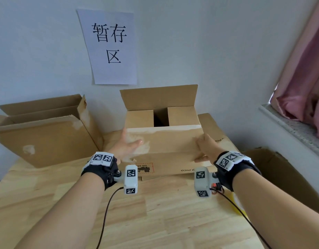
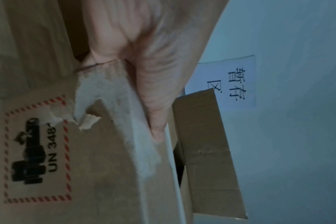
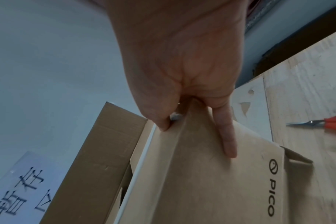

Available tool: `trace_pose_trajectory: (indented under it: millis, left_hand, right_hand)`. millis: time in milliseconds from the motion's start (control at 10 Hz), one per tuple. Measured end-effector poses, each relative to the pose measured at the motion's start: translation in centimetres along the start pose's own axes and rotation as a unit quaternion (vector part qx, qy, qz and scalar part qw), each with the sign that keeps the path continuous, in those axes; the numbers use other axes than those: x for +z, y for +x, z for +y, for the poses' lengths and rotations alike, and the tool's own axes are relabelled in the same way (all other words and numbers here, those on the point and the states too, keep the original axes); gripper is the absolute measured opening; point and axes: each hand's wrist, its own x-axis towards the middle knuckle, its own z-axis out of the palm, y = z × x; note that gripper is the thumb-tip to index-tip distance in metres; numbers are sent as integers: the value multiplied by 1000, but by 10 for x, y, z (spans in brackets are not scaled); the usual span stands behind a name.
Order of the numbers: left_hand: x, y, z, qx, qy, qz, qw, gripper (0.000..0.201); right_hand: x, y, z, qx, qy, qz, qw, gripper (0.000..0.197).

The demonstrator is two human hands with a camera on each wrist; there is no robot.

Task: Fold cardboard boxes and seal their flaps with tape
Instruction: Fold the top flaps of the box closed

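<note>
A brown cardboard box (image 1: 173,164) stands on the wooden table (image 1: 119,212) with its top open. Its far flap (image 1: 158,96) stands upright and both side flaps (image 1: 139,118) lie folded inward. The near flap (image 1: 165,139) tilts up toward the opening. My left hand (image 1: 127,144) holds this flap's left edge, thumb on the outer face; in the left wrist view the left hand (image 2: 144,75) straddles the torn edge. My right hand (image 1: 205,148) grips the right edge; in the right wrist view the right hand (image 3: 182,68) has a finger (image 3: 228,144) lying on the flap.
A second open box (image 1: 47,137) sits at the left. Flat cardboard (image 1: 214,130) lies under the box at right. Orange-handled scissors (image 3: 332,122) lie on the table by my right wrist, near a yellow object (image 1: 236,203). A windowsill (image 1: 289,126) and another carton (image 1: 273,168) stand right.
</note>
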Motion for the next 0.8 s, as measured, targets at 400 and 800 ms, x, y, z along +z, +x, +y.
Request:
trace_pose_trajectory:
  millis: [400,800]
  left_hand:
    - [-97,-32,14,26,38,93,995,98]
    - [3,-39,10,-30,104,6,994,96]
  right_hand:
    - [40,-24,-60,-87,36,-109,990,39]
    - [-7,-15,3,27,-23,-38,999,41]
